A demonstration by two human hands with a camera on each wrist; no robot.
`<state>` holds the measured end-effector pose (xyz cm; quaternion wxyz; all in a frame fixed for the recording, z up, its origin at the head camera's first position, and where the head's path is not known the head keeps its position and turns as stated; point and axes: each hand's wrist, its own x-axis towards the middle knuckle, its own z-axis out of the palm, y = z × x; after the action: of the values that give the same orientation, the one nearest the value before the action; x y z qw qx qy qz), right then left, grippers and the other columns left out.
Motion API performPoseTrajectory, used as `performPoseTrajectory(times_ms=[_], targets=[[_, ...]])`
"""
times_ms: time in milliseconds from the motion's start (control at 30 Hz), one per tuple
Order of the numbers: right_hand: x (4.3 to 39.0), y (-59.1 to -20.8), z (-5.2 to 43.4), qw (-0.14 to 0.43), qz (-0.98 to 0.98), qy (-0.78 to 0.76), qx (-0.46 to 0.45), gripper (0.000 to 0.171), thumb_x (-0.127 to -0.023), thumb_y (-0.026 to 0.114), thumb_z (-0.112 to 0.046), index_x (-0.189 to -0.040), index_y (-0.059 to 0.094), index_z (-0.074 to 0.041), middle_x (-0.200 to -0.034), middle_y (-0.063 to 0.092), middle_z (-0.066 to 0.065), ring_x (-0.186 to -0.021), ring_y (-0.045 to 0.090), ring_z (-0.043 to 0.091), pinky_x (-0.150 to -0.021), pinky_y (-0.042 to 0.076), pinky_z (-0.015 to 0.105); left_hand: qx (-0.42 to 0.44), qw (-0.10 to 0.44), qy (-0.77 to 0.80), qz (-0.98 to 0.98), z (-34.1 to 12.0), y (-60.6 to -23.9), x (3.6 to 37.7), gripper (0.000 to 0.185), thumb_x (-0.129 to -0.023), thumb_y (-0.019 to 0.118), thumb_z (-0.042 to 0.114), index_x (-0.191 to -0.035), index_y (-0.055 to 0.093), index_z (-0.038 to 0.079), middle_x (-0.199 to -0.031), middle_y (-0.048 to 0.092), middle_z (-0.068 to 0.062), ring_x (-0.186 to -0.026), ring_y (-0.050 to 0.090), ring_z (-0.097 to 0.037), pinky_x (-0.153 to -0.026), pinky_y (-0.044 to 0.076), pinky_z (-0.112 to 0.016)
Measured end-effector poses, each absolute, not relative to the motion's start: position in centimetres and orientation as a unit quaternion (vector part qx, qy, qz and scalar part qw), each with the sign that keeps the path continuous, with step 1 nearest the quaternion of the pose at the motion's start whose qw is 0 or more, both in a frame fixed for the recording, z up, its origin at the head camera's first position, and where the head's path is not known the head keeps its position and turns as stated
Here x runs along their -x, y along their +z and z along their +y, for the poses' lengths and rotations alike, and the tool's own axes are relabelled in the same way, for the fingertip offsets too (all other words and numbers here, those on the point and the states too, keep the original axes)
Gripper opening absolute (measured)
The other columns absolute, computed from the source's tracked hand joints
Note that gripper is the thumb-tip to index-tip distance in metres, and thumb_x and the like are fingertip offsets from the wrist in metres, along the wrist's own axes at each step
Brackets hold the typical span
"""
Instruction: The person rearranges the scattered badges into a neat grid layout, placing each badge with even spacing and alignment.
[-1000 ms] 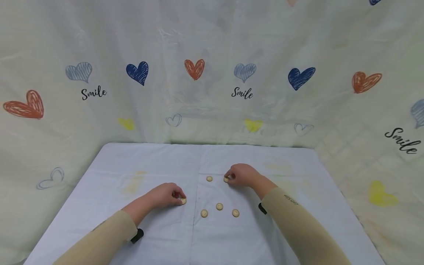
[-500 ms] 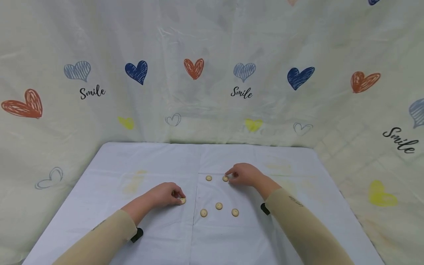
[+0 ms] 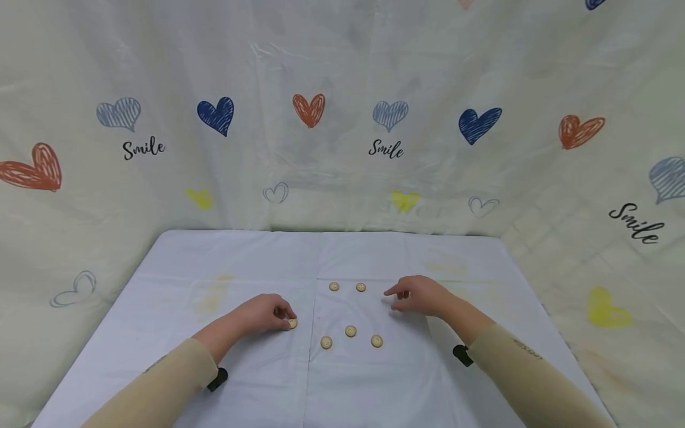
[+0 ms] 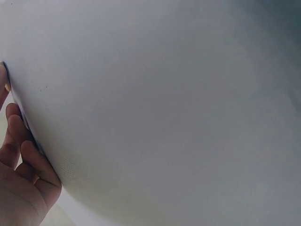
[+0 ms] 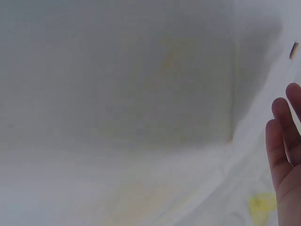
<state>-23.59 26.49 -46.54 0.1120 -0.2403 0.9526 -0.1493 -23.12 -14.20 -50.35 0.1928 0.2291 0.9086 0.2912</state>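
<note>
While the left hand (image 3: 266, 313) rests on the white tabletop (image 3: 176, 279), its grip pinches a tan button (image 3: 292, 323); five more buttons (image 3: 350, 331) lie between, and the right hand (image 3: 420, 295), fingers loosely spread, holds nothing.

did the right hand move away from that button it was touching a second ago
Yes. The right hand has let go and pulled right and slightly toward the person; the upper-right button it touched now lies apart from it, beside its neighbour button.
</note>
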Motion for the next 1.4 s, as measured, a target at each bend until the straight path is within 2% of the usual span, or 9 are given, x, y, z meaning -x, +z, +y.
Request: performPoseTrajectory(times_ms=[433,733,1033,1400], targets=[[21.6,-45.8,27.2,0.102,0.943,-0.150,0.279,0.030,-0.087,0.077,-0.028,-0.116,0.076,-0.021,-0.090,0.065,-0.012,-0.086,0.061,0.014,-0.076,0.050,0.032,-0.225,0.189,0.291,0.910,-14.1,-50.4,23.2,0.011,-0.085,0.079,0.023,-0.090,0.074,0.031,-0.081,0.057,0.006,-0.079,0.052,-0.013,-0.074,0.043,-0.035],[21.1,-46.8,25.7,0.127,0.934,-0.149,0.298,0.027,-0.086,0.077,-0.029,-0.113,0.077,-0.024,-0.089,0.064,-0.015,-0.084,0.059,0.011,-0.076,0.049,0.031,-0.233,0.191,0.288,0.909,-14.2,-50.6,23.3,0.011,-0.085,0.079,0.023,-0.090,0.073,0.030,-0.079,0.057,0.006,-0.078,0.051,-0.013,-0.073,0.043,-0.034],[20.3,-48.2,24.8,0.155,0.922,-0.161,0.316,0.026,-0.083,0.080,-0.031,-0.109,0.078,-0.028,-0.089,0.061,-0.020,-0.083,0.055,0.001,-0.078,0.048,0.027,-0.228,0.192,0.284,0.911,-14.1,-50.2,23.3,0.011,-0.085,0.079,0.022,-0.091,0.073,0.031,-0.079,0.057,0.006,-0.078,0.051,-0.013,-0.073,0.043,-0.034],[19.7,-48.5,23.5,0.149,0.908,-0.114,0.374,0.025,-0.084,0.079,-0.035,-0.109,0.078,-0.029,-0.087,0.058,-0.021,-0.078,0.048,-0.002,-0.075,0.045,0.022,-0.226,0.195,0.281,0.912,-14.0,-50.4,23.3,0.011,-0.085,0.079,0.022,-0.091,0.074,0.030,-0.077,0.057,0.005,-0.076,0.051,-0.013,-0.072,0.042,-0.034]])
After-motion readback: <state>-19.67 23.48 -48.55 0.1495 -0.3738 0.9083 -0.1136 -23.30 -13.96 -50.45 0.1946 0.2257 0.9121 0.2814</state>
